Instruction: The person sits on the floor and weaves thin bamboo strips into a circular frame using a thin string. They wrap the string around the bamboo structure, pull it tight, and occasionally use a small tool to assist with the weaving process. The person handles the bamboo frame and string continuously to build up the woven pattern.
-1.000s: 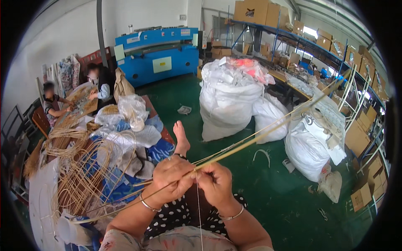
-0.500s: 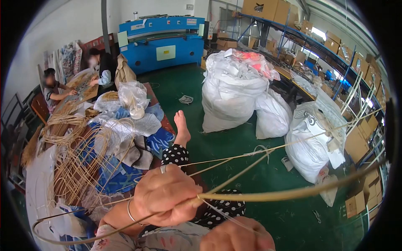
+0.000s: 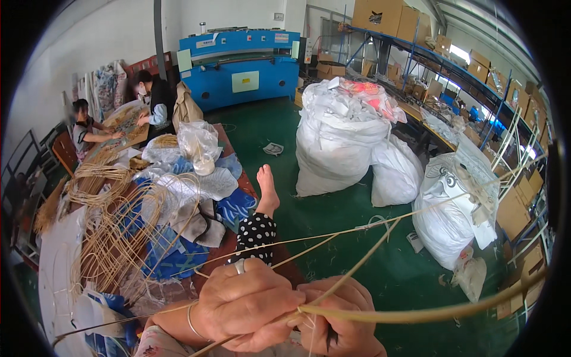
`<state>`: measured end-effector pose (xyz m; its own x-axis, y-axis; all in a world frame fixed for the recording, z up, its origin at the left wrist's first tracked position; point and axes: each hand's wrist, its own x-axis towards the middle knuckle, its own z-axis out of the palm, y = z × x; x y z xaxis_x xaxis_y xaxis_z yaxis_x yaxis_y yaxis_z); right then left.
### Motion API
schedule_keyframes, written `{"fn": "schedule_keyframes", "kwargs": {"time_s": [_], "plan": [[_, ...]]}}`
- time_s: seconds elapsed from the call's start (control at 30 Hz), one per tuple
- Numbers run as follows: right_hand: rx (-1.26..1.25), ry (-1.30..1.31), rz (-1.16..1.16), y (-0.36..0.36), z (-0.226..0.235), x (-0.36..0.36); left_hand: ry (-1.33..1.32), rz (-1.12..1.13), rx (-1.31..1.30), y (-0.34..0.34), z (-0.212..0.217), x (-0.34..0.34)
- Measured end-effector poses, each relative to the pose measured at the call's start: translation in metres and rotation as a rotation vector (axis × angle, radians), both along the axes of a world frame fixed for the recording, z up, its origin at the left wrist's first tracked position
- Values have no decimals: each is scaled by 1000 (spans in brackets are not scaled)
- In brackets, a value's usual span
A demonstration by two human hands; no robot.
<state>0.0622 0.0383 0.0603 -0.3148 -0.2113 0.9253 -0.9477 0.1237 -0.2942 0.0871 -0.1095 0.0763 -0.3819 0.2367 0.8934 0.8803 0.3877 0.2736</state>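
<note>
The left hand (image 3: 247, 306) lies closed over a bundle of thin cane strips (image 3: 380, 312), its grip pressed together around them, a ring on one finger and a thin bangle at the wrist. The right hand (image 3: 339, 318) sits touching it on the right, its grip pinching the same strips where they cross between the two hands. From that grip one thicker strip bends away to the right and up toward the picture's edge, while several thinner ones run up and to the right across the green floor (image 3: 345, 214).

Just beyond the grip lies the person's own leg in dotted cloth, ending in a bare foot (image 3: 267, 190) that points away. To the left of the grip stands a long desk (image 3: 235, 235) heaped with cane hoops and loose coils (image 3: 113, 238), blue cloth and clear plastic bags (image 3: 196, 143). Far along that desk two other people (image 3: 151, 101) sit bent over their own work.

Beyond and to the right of the grip stand big white sacks (image 3: 339, 143), stuffed full, with another sack (image 3: 452, 214) nearer on the right; the long strips pass in front of them. A blue machine (image 3: 244, 65) stands against the far wall, and shelves with cardboard boxes (image 3: 452, 59) run along the right side.
</note>
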Motion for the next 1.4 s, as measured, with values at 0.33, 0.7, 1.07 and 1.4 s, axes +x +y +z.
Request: {"fn": "schedule_keyframes", "kwargs": {"time_s": [0.33, 0.7, 1.07, 1.4], "plan": [[-214, -320, 15, -24, -45, -53, -7, 177, 12, -2, -38, -56], [241, 100, 136, 34, 5, -50, -228, -98, 102, -17, -16, -46], [311, 471, -243, 28, 4, -59, -550, -288, 133, -12, 8, -44], [363, 517, -240, 28, 4, -63, -593, -375, 198, -8, 1, -47]]}}
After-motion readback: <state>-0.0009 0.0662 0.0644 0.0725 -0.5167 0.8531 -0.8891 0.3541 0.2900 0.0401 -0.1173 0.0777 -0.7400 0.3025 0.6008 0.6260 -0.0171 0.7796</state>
